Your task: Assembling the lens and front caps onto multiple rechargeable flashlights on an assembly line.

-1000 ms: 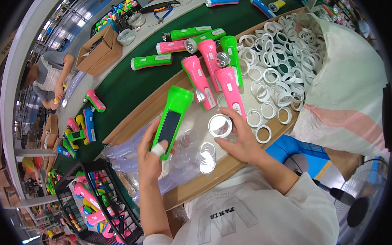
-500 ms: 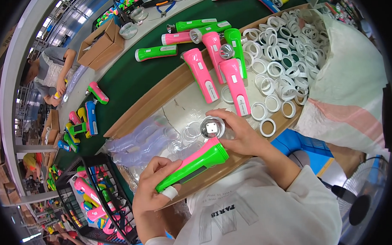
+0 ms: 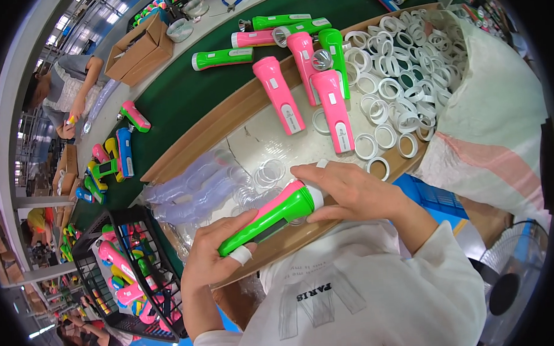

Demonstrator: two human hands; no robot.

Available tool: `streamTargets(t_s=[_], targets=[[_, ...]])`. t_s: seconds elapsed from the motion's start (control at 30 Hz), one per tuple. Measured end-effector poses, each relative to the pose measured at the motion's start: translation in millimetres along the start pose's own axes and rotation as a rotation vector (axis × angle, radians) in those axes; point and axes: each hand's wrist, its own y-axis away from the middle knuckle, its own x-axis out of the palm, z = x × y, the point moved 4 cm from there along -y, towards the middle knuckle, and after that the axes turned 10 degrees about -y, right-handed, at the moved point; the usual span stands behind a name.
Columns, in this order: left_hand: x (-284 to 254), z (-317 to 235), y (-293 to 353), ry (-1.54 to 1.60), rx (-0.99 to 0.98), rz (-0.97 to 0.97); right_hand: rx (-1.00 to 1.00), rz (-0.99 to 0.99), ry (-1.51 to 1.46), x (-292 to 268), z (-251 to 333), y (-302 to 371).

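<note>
A green and pink flashlight [image 3: 272, 216] lies slantwise in front of me, its wide head to the right. My left hand [image 3: 215, 248] is closed around its narrow end, with white tape on one finger. My right hand [image 3: 351, 195] is closed over the head end, where a white ring [image 3: 315, 194] shows against the green body. The palm and fingers hide most of that end. Beyond my hands, pink flashlights [image 3: 279, 96] lie beside a heap of white rings [image 3: 402, 77]. Thin clear discs [image 3: 269, 172] and clear plastic stacks [image 3: 195, 188] lie left of them.
A black basket [image 3: 88, 265] of colourful flashlights stands at left. More flashlights [image 3: 223, 58] lie on the green belt [image 3: 177, 103]. A white sack [image 3: 495, 116] borders the cardboard tray [image 3: 184, 146] at right. Across the belt, a person [image 3: 73, 88] works beside a cardboard box [image 3: 141, 49].
My right hand has brought the shiny reflector from above the flashlight's open end down onto it, and now covers that end. My left hand keeps its hold.
</note>
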Motion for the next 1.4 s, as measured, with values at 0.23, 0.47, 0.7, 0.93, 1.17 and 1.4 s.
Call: streamTargets(t_s=[0.23,0.47,0.7,0.93,1.17,1.4], targets=[[44,16,13,0.722,-0.197,0.234,-0.713,-0.232,-0.098,21,25,10],[49,-26,-25,-0.634,0.239,-0.231,0.319,-0.308,-0.939,31,-51,-21],[45,-2,-11,0.310,-0.065,-0.085,-0.122,-0.291,-0.468,12,-24,-3],[51,-15,-37,-0.600,0.318,-0.303,0.389,-0.381,-1.089,21,-68,-11],[63,-15,-53,-0.258,0.177,-0.342,0.423,-0.483,-1.025,18,-92,-18],[88,23,-39,1.179,-0.373,-0.044,0.236,-0.336,-1.263,2,-52,-13]])
